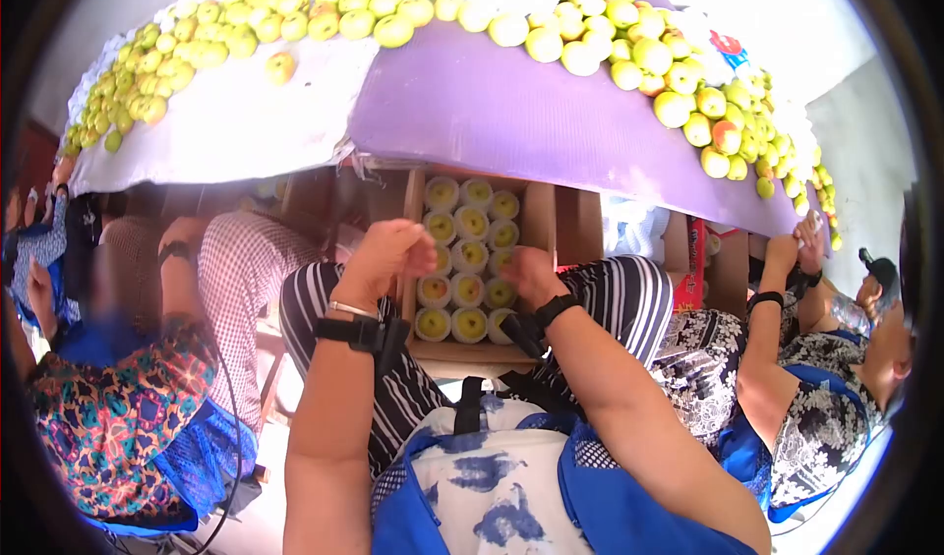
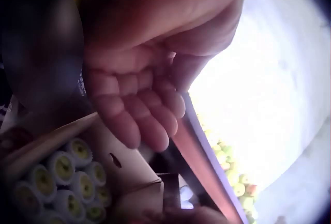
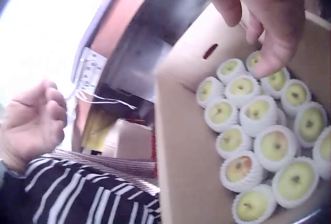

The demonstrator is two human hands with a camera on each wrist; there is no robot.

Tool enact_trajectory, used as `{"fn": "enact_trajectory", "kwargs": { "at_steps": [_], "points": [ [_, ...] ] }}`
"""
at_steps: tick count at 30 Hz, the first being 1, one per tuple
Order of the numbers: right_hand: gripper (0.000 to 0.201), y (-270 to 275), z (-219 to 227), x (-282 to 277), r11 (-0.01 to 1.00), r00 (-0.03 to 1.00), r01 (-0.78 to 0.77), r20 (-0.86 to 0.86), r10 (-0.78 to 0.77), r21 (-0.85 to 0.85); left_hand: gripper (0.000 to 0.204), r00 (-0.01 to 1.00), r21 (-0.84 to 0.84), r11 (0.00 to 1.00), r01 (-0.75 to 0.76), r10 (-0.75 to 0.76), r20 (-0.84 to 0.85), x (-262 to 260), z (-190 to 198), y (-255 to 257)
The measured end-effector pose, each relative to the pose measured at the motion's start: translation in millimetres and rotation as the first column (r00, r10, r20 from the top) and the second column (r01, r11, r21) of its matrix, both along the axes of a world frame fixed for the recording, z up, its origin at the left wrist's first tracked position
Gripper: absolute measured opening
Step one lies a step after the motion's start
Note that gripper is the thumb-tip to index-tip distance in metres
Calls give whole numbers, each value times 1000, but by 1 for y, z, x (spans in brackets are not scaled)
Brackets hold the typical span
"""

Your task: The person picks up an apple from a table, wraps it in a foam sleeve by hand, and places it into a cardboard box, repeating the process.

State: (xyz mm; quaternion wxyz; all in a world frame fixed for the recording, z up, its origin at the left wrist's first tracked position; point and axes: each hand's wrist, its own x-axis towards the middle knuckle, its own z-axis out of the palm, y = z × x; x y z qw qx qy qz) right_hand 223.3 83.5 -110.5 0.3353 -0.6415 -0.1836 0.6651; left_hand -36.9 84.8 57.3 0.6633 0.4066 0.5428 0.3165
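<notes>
A cardboard box stands between the person's knees, holding rows of yellow-green apples, each in a white foam net sleeve. Over the box's left wall hovers my left hand, palm partly up, its fingers loosely bent with nothing in them. My right hand reaches over the box's right side. In the right wrist view its fingers point down and overlap sleeved apples at the far end of the box; nothing shows gripped between them. The left palm is bare in the left wrist view.
Ahead is a table with a purple cover and a white one, heaped with loose apples along the back. More boxes stand under its edge. A person in patterned clothes sits on the left, another person on the right.
</notes>
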Motion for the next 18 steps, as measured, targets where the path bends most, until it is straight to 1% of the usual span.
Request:
{"fn": "enact_trajectory", "kwargs": {
  "at_steps": [1, 2, 3, 5, 6, 7, 8, 9, 10, 11, 12, 13, 14, 15, 16, 18],
  "points": [
    [26, -2, 36, -15, 998, 998, -49, -25, 50, 32, 25, 984, -115, 992, -61, 79, 157, -1, -4, -1],
    [25, -3, 73, -29, 993, 994, -96, -48, 99, 65, 24, 986, -78, 992, -99, 108, 124, 2, -5, -2],
    [28, -8, 113, -36, 998, 986, 5, -168, 5, 59, 24, 983, -70, 990, -126, 134, 128, 4, -6, -3],
    [28, -25, 166, -26, 969, 927, -118, -326, 187, 218, 26, 977, -53, 986, -161, 166, 130, 5, -9, -7],
    [28, -36, 189, -15, 969, 938, -78, -311, 152, 236, 28, 977, -44, 984, -170, 175, 123, 7, -10, -11],
    [28, -47, 210, -2, 916, 945, -121, -239, 225, 383, 28, 962, 4, 980, -201, 196, 192, 16, -3, -21],
    [27, -58, 226, 10, 842, 945, -173, -155, 289, 511, 28, 941, 44, 970, -237, 218, 259, 22, 9, -35],
    [20, -67, 237, 26, 825, 974, -103, -114, 198, 555, 27, 957, 46, 983, -176, 160, 240, 29, 20, -49],
    [19, -74, 239, 46, 819, 991, -17, -98, 89, 574, 26, 969, 50, 991, -125, 111, 221, 35, 25, -63],
    [18, -79, 240, 68, 802, 996, 65, -86, -17, 594, 25, 971, -8, 998, -57, 57, 230, 36, 18, -75],
    [17, -81, 232, 90, 814, 982, 185, -69, -177, 551, 24, 970, -64, 998, 11, 4, 241, 38, 8, -86],
    [16, -81, 216, 113, 806, 942, 307, -45, -332, 506, 24, 971, -55, 998, 22, -9, 238, 39, -5, -95],
    [14, -82, 194, 137, 781, 902, 390, -31, -430, 488, 21, 946, -202, 979, -26, 89, 311, 40, -20, -103],
    [13, -81, 168, 157, 749, 852, 468, -14, -524, 469, 17, 910, -349, 935, -61, 195, 365, 42, -31, -106],
    [13, -78, 147, 172, 770, 827, 477, 81, -557, 424, 17, 913, -346, 937, -53, 186, 364, 42, -39, -104],
    [14, -71, 104, 198, 802, 775, 500, 243, -583, 327, 16, 866, -494, 860, -128, 340, 367, 38, -52, -98]
  ]
}}
